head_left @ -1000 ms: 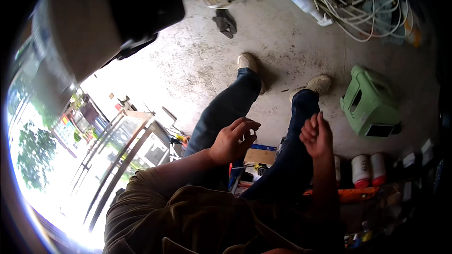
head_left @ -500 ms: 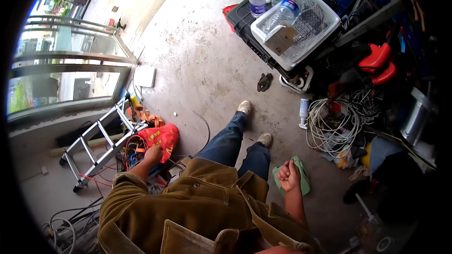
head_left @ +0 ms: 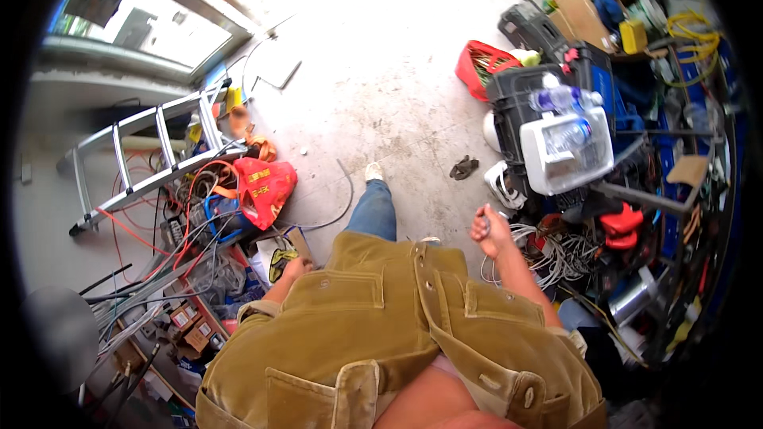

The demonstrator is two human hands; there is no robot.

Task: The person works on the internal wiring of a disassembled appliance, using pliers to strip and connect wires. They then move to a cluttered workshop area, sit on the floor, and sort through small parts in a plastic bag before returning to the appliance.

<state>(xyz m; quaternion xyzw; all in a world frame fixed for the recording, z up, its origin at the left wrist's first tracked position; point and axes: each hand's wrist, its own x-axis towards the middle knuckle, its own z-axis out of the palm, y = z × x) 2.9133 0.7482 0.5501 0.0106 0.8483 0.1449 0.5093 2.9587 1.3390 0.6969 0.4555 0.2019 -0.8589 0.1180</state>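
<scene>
My right hand [head_left: 491,232] is held out at waist height with its fingers curled in. A small greyish spot shows between the fingers, too small to name. Behind it on the floor lies a tangle of pale cable [head_left: 560,260]. My left hand [head_left: 296,270] hangs low by the jacket's pocket, its fingers mostly hidden and blurred. Just beyond that hand, a yellow-and-black item [head_left: 280,262] lies in an open carton. Farther off is a red plastic bag [head_left: 266,191] with gold printing. I wear a brown jacket [head_left: 334,349] and blue jeans [head_left: 372,213].
An aluminium ladder [head_left: 163,139] lies at the left among loose wires. Boxes and cables crowd the lower left. At the right stand a black tool case [head_left: 509,95], a white tub [head_left: 540,167] with bottles, and a red tool [head_left: 621,226]. A dark glove-like item [head_left: 464,167] lies on the floor.
My view has swung and shifted as I step. My left hand has dropped from beside the red bag to near my pocket. My right hand has moved farther from my body; the green slipper is out of sight.
</scene>
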